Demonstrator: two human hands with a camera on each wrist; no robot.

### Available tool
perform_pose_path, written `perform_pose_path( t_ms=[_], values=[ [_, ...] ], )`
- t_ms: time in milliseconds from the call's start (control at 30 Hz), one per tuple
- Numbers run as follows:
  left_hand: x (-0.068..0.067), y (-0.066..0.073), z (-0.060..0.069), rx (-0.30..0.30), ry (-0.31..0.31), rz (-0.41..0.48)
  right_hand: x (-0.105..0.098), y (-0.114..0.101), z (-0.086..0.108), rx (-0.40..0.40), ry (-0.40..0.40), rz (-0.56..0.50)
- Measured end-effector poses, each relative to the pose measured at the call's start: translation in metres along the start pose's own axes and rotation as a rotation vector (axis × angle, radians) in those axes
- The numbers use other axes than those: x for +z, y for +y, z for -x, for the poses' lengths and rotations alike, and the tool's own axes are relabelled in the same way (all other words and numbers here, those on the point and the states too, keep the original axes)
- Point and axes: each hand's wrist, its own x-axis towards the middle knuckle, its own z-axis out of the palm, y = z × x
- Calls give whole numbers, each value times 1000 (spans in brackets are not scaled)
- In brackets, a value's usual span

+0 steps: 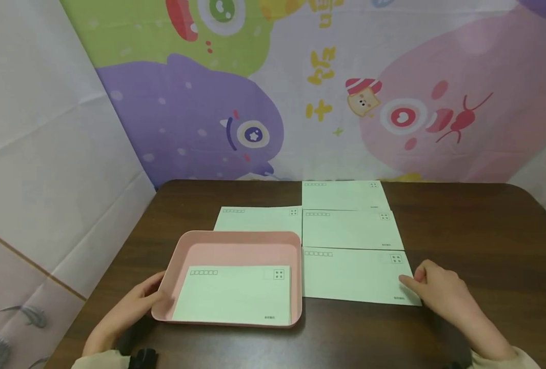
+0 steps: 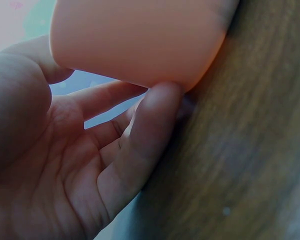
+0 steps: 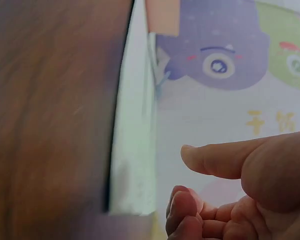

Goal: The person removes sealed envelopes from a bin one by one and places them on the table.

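Note:
A pink tray (image 1: 240,248) sits on the table with white envelopes (image 1: 233,296) stacked in its front part. My left hand (image 1: 134,303) grips the tray's left side. In the left wrist view, the thumb lies at the tray's rim and the other fingers (image 2: 157,107) are against its underside. Just right of the tray lies the front envelope (image 1: 356,277) of a column of three. My right hand (image 1: 443,293) is at that envelope's right end, holding nothing. From the right wrist view, its thumb and loosely bent fingers stand apart from the envelope.
Behind the front envelope lie a middle envelope (image 1: 351,229) and a back envelope (image 1: 342,195). Another envelope (image 1: 259,218) is partly hidden behind the tray. The dark wooden table (image 1: 476,220) ends at a cartoon-printed cloth (image 1: 319,148).

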Motion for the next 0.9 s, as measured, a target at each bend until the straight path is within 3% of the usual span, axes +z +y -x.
perform_pose_path(
  t_ms=[433, 600, 900],
  values=[
    [1, 1, 3, 17, -11, 23, 7, -57, 13, -155, 61, -47],
    [0, 1, 2, 10, 5, 9, 22, -78, 14, -229, 102, -52],
    [1, 2, 3, -3, 8, 8, 43, -119, 10, -320, 82, -94]
  ],
)
